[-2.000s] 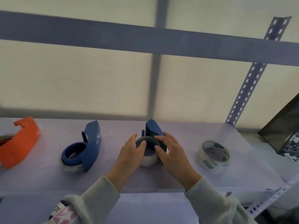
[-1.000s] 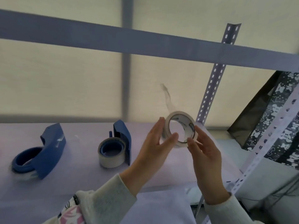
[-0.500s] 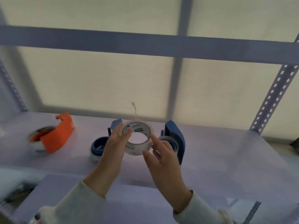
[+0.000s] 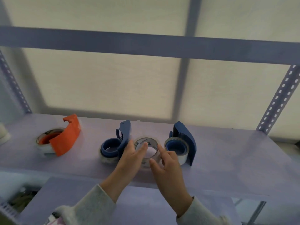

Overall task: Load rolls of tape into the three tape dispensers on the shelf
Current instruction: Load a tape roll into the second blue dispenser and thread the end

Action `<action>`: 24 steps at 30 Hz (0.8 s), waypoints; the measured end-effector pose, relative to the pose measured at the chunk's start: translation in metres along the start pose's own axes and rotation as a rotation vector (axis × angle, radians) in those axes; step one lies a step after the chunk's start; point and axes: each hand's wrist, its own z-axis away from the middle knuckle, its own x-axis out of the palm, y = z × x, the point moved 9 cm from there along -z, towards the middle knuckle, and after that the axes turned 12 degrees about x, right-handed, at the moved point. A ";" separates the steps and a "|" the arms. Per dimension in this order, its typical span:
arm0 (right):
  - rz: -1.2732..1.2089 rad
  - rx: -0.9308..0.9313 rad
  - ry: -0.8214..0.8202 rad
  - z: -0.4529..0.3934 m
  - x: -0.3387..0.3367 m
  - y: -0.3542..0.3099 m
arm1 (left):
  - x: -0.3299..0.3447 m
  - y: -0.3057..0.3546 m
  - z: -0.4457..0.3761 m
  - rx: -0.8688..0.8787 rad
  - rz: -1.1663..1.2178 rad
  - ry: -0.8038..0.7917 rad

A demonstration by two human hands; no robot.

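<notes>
Three tape dispensers stand on the pale purple shelf (image 4: 227,156): an orange dispenser (image 4: 65,137) at the left, a blue dispenser (image 4: 118,143) in the middle and another blue dispenser (image 4: 183,143) at the right. Each has a clear roll on its hub. Between the two blue ones is a loose clear tape roll (image 4: 146,144) with a printed core, low over the shelf. My left hand (image 4: 131,159) holds its left side, thumb across the opening. My right hand (image 4: 167,166) touches its right rim with the index finger and thumb.
Perforated metal uprights (image 4: 279,98) stand at both back corners, and a grey crossbeam (image 4: 146,44) runs overhead. A translucent sheet closes the back. A small white object (image 4: 3,132) sits at the far left edge. A lower shelf board (image 4: 129,205) lies under my forearms.
Both hands have brought the loose roll down from chest height to the shelf, between the two blue dispensers. The view has tilted slightly.
</notes>
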 end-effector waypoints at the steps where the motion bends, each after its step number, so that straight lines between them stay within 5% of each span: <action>1: 0.020 0.003 -0.004 0.001 0.001 0.001 | 0.003 -0.003 0.001 -0.019 -0.001 -0.006; 6: -0.101 0.054 0.119 0.001 -0.027 0.012 | 0.002 -0.004 -0.006 -0.009 -0.027 -0.002; 9: -0.186 0.078 0.316 -0.002 -0.063 0.022 | 0.001 0.022 -0.008 0.136 -0.081 0.004; 14: -0.198 0.126 0.399 -0.004 -0.077 0.035 | 0.019 0.066 -0.002 0.372 -0.123 0.077; 19: -0.243 0.184 0.325 -0.010 -0.077 0.048 | 0.061 0.063 -0.002 -0.006 0.394 -0.114; 24: -0.327 0.246 0.176 -0.017 -0.067 0.050 | 0.083 0.054 -0.007 -0.177 0.370 -0.152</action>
